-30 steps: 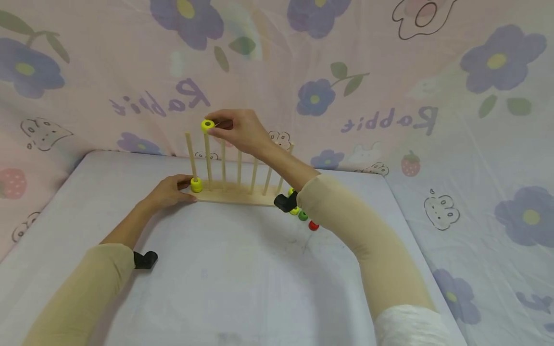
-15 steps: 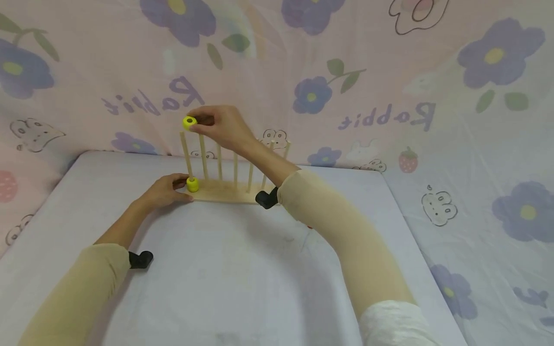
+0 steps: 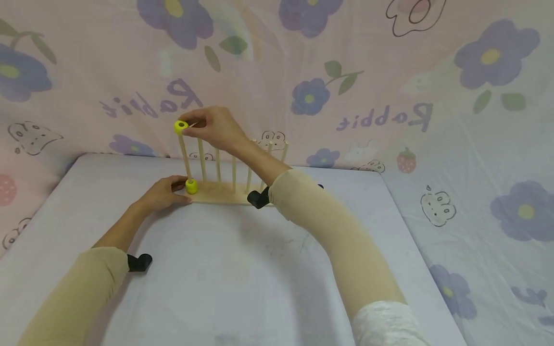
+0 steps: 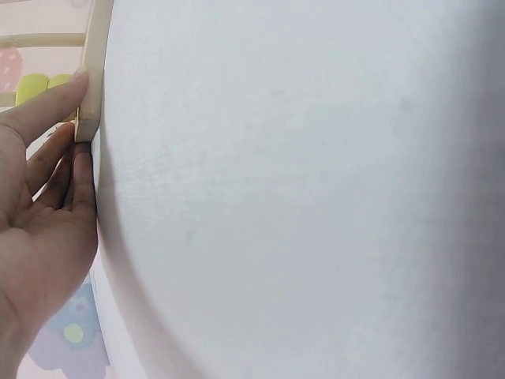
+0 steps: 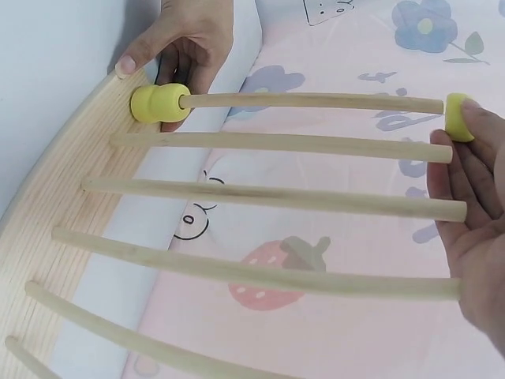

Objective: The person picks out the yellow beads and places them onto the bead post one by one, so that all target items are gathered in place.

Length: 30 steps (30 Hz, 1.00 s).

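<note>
A wooden base (image 3: 216, 193) with several upright pegs stands toward the back of the table. Two yellow beads (image 5: 159, 103) are stacked at the bottom of the leftmost peg (image 5: 312, 101). My right hand (image 3: 222, 129) pinches another yellow bead (image 3: 181, 127) between thumb and fingers, at the top of that peg; in the right wrist view this bead (image 5: 458, 118) is right at the peg's tip. My left hand (image 3: 161, 193) grips the left end of the base, its thumb on the front edge and its fingers behind, as the left wrist view of the hand (image 4: 47, 229) shows.
Black wrist mounts (image 3: 140, 263) stick out from both sleeves. My right sleeve (image 3: 329, 230) crosses over the base's right end and hides what lies there. A patterned cloth (image 3: 259, 62) hangs behind the white-covered table (image 3: 207, 288).
My right hand has moved left with the yellow bead, from above the second peg to the leftmost one, and lowered slightly. The left hand keeps its grip on the base.
</note>
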Each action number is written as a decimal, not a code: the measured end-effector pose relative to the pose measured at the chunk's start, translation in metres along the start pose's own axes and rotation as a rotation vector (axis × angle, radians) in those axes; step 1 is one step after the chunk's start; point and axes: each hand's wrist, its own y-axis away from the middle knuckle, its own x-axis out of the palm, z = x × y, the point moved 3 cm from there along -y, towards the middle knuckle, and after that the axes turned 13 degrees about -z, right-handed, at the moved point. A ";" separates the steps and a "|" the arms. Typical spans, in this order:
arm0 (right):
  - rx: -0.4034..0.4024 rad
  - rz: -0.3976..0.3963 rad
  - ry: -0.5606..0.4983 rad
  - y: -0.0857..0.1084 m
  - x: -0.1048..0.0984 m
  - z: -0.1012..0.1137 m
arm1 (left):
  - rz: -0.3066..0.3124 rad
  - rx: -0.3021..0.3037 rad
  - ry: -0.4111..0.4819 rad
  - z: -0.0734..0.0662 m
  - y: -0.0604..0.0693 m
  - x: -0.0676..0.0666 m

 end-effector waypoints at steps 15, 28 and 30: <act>0.019 0.083 0.101 -0.002 0.005 0.003 | 0.001 0.005 -0.007 -0.001 -0.001 0.001; 0.029 0.121 0.127 -0.003 0.006 0.001 | -0.016 0.014 -0.006 0.000 -0.001 0.001; 0.025 0.117 0.121 -0.003 0.006 0.001 | -0.011 0.016 -0.004 0.000 -0.001 0.001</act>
